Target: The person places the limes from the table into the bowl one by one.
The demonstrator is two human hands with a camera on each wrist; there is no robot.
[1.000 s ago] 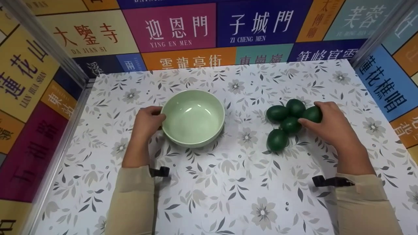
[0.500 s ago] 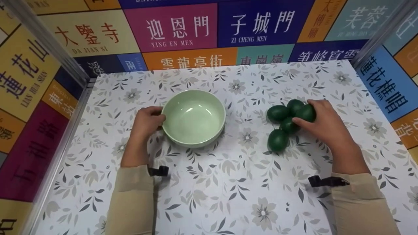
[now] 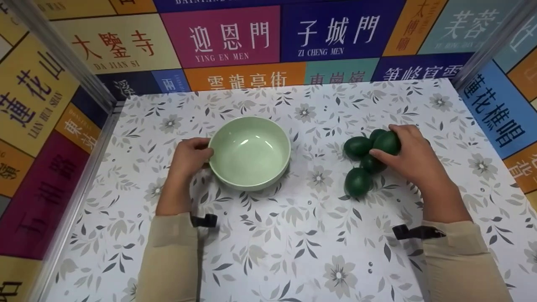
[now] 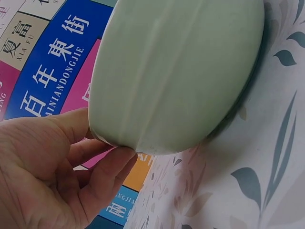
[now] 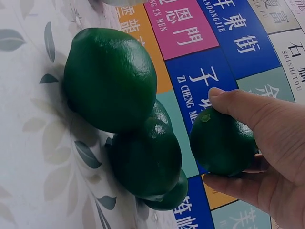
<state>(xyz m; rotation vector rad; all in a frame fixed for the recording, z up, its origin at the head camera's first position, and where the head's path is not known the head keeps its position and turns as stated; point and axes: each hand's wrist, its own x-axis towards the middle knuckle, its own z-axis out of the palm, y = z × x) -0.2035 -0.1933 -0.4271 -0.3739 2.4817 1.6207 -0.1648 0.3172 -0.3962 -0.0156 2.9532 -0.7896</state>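
A pale green bowl (image 3: 250, 153) stands upright on the table with nothing in it. My left hand (image 3: 187, 157) grips its left side; in the left wrist view the thumb and fingers pinch the bowl wall (image 4: 176, 81) at the rim. On the right, my right hand (image 3: 415, 159) holds a dark green lime (image 3: 388, 142) between thumb and fingers. The right wrist view shows this held lime (image 5: 221, 143) raised off the table, apart from the others. Several more limes lie clustered beneath and left of it, including a front one (image 3: 357, 182) and a left one (image 3: 357, 148).
A white table (image 3: 268, 239) with a grey leaf and flower pattern carries everything. Colourful printed panels (image 3: 230, 37) with lettering rise along its back and both sides. Black straps (image 3: 204, 220) sit at both wrists. Between bowl and limes lies a stretch of patterned surface.
My right hand has moved left and lifted its lime up from beside the cluster to over it. The left hand and the bowl have stayed put.
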